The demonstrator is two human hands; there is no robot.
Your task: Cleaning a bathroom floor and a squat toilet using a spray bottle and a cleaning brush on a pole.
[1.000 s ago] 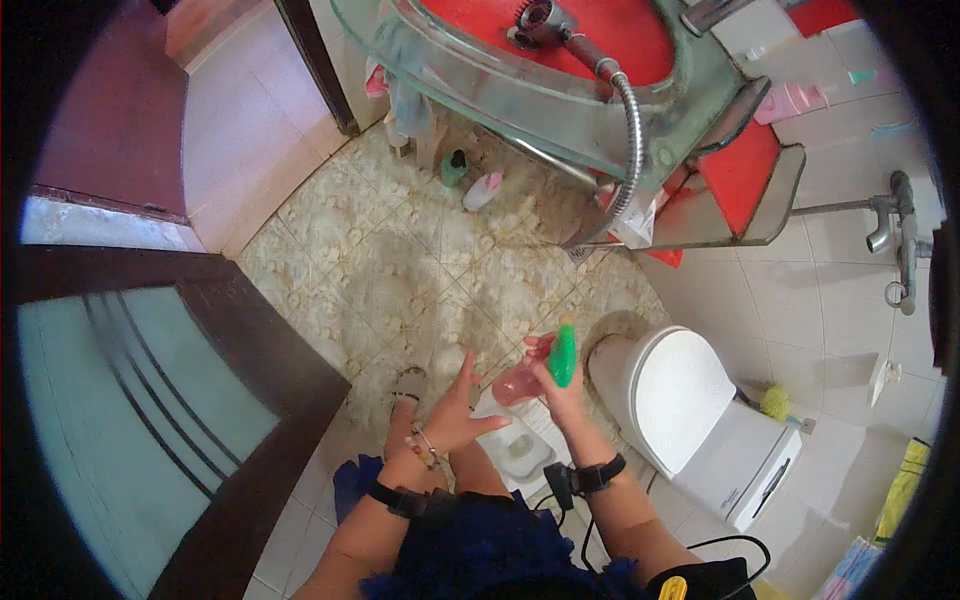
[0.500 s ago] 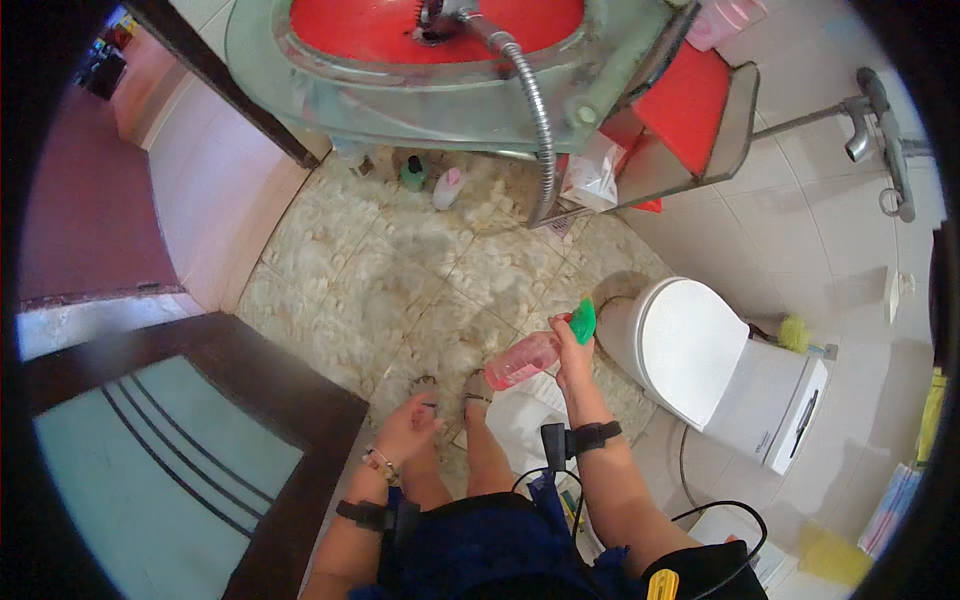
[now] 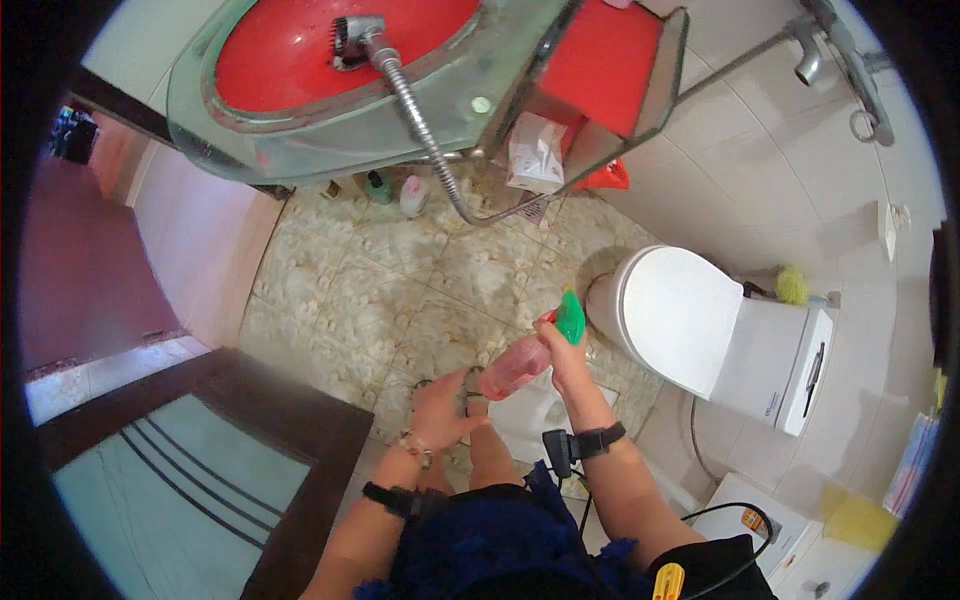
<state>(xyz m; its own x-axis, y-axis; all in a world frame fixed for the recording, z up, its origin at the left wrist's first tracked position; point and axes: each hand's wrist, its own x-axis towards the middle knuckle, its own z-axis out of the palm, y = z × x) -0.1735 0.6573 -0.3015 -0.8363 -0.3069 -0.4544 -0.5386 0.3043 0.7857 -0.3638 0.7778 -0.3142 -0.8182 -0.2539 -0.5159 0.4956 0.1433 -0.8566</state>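
Note:
My right hand (image 3: 566,352) is closed round the neck of a spray bottle (image 3: 515,368) with a green trigger head and pink liquid in its clear body. The bottle is tilted, its base pointing left toward my other hand. Just left of the base, my left hand (image 3: 445,408) hangs empty with its fingers stretched out, apart from the bottle. Beyond the bottle's green head stands a white toilet (image 3: 672,320) with its lid down.
A glass washstand with a red basin (image 3: 290,60) is at the far left, a shower hose (image 3: 425,135) looping off it. Small bottles (image 3: 412,195) stand on the floor beneath. A dark-framed door (image 3: 330,450) is at the left. Behind my right hand lies a white object (image 3: 525,425).
The view has turned, so the washstand sits further left and more of it shows. My left hand has come forward, nearer the bottle, and its fingers have straightened. The right hand still grips the bottle.

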